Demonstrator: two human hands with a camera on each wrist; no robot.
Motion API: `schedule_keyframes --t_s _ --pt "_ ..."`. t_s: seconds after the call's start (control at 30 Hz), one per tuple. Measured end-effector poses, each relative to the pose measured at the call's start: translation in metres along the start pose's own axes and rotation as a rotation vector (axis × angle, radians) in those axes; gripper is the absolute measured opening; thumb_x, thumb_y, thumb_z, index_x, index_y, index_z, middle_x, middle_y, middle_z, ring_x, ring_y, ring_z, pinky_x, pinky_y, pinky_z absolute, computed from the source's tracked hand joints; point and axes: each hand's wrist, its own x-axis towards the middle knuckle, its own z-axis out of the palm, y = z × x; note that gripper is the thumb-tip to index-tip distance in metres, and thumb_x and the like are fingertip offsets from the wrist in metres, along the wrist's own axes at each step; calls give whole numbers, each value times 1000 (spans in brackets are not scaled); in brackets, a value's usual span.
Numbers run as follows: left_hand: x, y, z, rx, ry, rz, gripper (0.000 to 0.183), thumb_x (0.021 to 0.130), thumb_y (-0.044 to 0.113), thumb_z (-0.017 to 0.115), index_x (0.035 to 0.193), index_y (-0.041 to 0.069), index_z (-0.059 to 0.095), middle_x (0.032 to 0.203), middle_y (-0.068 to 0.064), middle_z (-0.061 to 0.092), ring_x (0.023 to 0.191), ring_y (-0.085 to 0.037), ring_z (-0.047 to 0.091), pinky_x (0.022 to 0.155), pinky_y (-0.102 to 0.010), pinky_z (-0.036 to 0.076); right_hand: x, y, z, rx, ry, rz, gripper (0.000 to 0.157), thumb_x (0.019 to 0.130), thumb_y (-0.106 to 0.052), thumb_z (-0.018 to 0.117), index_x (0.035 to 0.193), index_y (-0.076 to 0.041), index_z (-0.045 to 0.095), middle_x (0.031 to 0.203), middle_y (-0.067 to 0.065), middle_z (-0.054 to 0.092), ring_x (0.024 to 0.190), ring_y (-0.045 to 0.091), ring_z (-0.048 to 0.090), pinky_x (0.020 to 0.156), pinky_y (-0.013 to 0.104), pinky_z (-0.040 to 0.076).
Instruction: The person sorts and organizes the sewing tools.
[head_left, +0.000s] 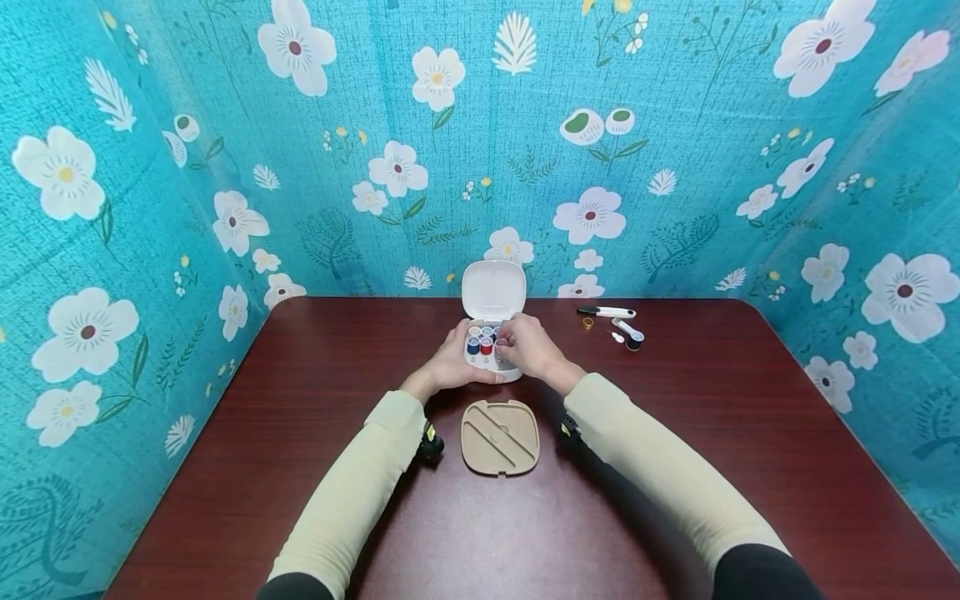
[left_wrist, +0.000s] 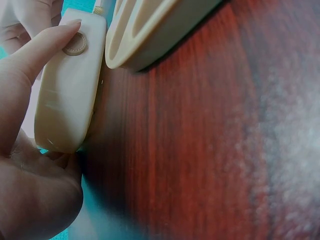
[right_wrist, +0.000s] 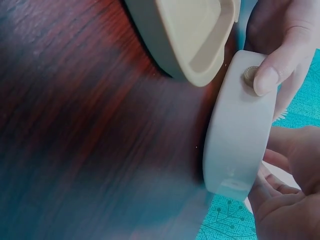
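Left hand [head_left: 448, 360] grips one white case [right_wrist: 238, 130]; right hand [head_left: 535, 346] seemingly pinches one of at least five spools [head_left: 486, 346].

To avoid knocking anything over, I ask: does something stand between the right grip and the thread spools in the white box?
Nothing visible does: the lid stands open behind the spools, and the right grip is over the right side of the white box.
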Motion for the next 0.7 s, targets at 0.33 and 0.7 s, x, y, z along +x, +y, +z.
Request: schedule_keyframes --t_s 0.33,0.7 --pt "0 -1 0 -6 0 5 116 67 34 97 156 12 26 139 -11 43 124 -27 46 109 -45 39 4 -2 4 -2 22 64 16 92 -9 77 106 -1 75 100 13 69 91 23 65 81 39 58" --pt "1 -1 0 2 4 15 116 67 35 97 156 12 26 139 -11 43 124 -27 46 108 -45 39 5 -6 7 -10 59 110 12 92 -14 78 94 -3 74 89 9 70 79 20 65 72 34 58"
